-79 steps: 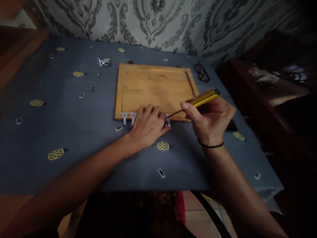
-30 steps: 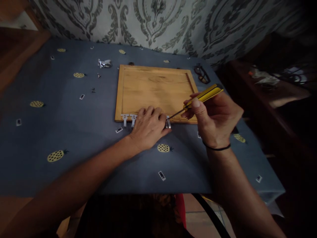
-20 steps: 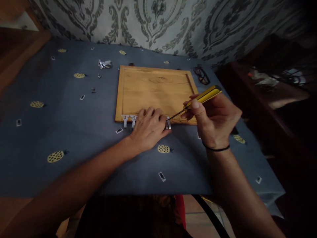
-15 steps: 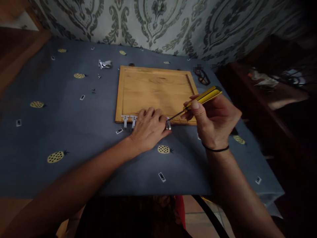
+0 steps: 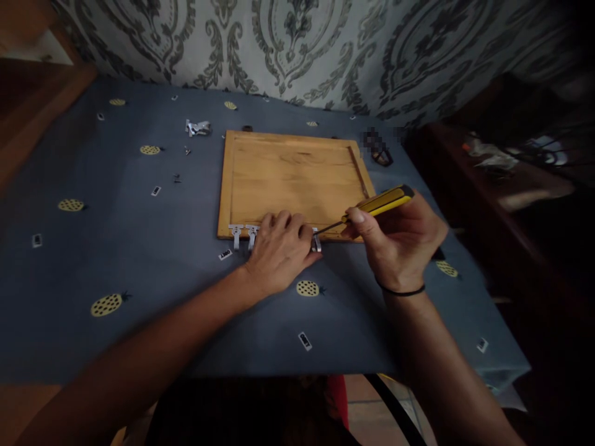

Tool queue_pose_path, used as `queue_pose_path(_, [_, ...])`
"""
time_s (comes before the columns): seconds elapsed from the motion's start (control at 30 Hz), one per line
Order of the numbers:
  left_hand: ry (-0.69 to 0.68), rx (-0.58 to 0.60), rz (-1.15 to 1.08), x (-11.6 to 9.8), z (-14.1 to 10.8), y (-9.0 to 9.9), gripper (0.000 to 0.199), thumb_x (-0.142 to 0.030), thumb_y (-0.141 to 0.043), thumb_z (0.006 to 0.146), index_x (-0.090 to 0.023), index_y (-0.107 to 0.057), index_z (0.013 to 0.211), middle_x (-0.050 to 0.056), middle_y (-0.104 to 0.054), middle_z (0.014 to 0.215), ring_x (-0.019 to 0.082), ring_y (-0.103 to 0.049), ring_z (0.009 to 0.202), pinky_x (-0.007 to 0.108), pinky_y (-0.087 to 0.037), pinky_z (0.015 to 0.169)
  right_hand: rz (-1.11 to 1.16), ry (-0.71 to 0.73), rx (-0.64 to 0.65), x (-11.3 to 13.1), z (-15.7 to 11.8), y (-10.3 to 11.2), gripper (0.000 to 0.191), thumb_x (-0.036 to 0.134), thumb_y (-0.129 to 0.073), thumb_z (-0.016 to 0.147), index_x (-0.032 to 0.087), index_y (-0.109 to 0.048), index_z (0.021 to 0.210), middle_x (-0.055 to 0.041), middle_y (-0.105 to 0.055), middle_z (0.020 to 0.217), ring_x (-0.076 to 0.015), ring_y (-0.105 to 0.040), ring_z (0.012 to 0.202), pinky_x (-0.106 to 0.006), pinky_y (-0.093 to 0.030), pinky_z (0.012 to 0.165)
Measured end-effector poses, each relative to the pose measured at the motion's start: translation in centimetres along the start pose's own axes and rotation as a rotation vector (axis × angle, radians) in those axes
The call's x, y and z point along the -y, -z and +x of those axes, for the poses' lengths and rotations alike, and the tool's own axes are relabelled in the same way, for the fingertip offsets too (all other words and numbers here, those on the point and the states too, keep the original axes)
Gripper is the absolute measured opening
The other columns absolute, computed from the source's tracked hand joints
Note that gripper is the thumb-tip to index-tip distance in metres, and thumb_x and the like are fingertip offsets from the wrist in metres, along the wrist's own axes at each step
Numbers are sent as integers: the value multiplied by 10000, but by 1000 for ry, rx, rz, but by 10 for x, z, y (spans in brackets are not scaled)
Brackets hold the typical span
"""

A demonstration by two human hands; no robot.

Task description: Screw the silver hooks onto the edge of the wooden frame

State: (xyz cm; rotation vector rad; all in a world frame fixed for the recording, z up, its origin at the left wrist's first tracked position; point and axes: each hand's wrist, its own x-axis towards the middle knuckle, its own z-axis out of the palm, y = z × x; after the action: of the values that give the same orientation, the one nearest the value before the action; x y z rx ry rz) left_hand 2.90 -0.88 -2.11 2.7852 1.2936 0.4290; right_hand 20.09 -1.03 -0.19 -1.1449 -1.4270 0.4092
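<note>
A framed wooden panel [image 5: 292,179] lies flat on the blue patterned tablecloth. Along its near edge sit metal hinges, two of them [image 5: 236,236] left of my left hand [image 5: 281,251]. That hand rests over the near edge with bent fingers, its thumb and index finger at another hinge [image 5: 317,242]. My right hand [image 5: 402,238] grips a yellow and black screwdriver [image 5: 383,201]. The shaft slants down to the left, and its tip is at the hinge by my left hand. Whether a screw sits under the tip is too small to tell.
Loose hinges [image 5: 198,128] lie on the cloth at the back left, with small screws [image 5: 177,178] nearer. Dark glasses [image 5: 381,153] are beyond the panel's right corner. A dark wooden shelf [image 5: 525,179] holding cables and clutter stands to the right.
The screwdriver's handle has tilted lower, and my right hand has shifted slightly left and down. My left hand stays at the hinge. The whole view has shifted a little.
</note>
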Motion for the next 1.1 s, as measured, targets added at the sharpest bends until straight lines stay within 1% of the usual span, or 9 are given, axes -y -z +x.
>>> queue_pose_path(0.07, [-2,7,-4,0,0,0,387,-467,-594,962,-118,-661,1118,129,-646,1123,303,-570,1101,432,-435,923,-24,0,-9,0,-2,0,274,359,-901,684,265,-654,755,64,-633,648,-129,-630,465,-255,-533,421])
queue_pose_path(0.2, [-3,5,-11,0,1,0,382,-469,-599,959,-123,-663,1109,128,-650,1122,299,-570,1092,431,-437,916,-36,7,0,0,-4,0,261,381,-897,687,269,-679,778,51,-656,686,-130,-630,479,-257,-542,426])
queue_pose_path(0.37, [-6,-28,-6,1,0,-2,370,-468,-606,956,-131,-666,1097,127,-653,1110,289,-572,1071,422,-439,902,6,-66,77,4,-3,1,177,390,-797,813,274,-744,935,29,-723,784,-118,-657,499,-252,-590,481])
queue_pose_path(0.47, [-10,-30,-3,1,-1,-2,369,-465,-613,952,-131,-663,1099,124,-655,1104,289,-574,1069,424,-442,901,19,-104,145,7,-2,3,200,380,-766,848,259,-759,1007,8,-762,846,-111,-675,526,-246,-604,528])
queue_pose_path(0.53, [-7,-11,-1,1,-1,-2,369,-463,-612,953,-129,-661,1104,124,-653,1111,289,-575,1076,422,-440,906,33,-119,158,9,-1,4,213,370,-769,847,252,-764,1024,-3,-775,866,-110,-680,538,-242,-598,531])
queue_pose_path(0.63, [1,15,1,0,0,0,368,-457,-605,959,-129,-655,1119,126,-647,1141,291,-570,1097,425,-431,926,67,-137,162,11,1,5,194,367,-776,841,244,-768,991,-10,-779,875,-103,-667,522,-230,-570,490])
queue_pose_path(0.8, [-4,16,-7,1,0,1,366,-447,-613,953,-121,-654,1115,125,-650,1131,301,-571,1091,434,-437,921,104,-152,167,12,3,3,212,405,-819,786,219,-740,851,-8,-760,855,-83,-603,450,-230,-535,428])
queue_pose_path(0.97, [-10,1,-4,1,-1,1,348,-433,-626,948,-120,-661,1097,131,-653,1110,305,-574,1090,443,-457,907,44,-105,87,8,0,-1,320,453,-886,681,211,-688,748,25,-688,741,-68,-532,417,-202,-439,342])
queue_pose_path(1.1, [-2,3,10,1,-1,0,358,-450,-614,953,-123,-659,1092,124,-653,1101,305,-571,1091,449,-454,924,-69,-55,17,3,-4,-4,367,476,-880,683,207,-631,713,48,-612,653,-69,-510,435,-188,-389,334])
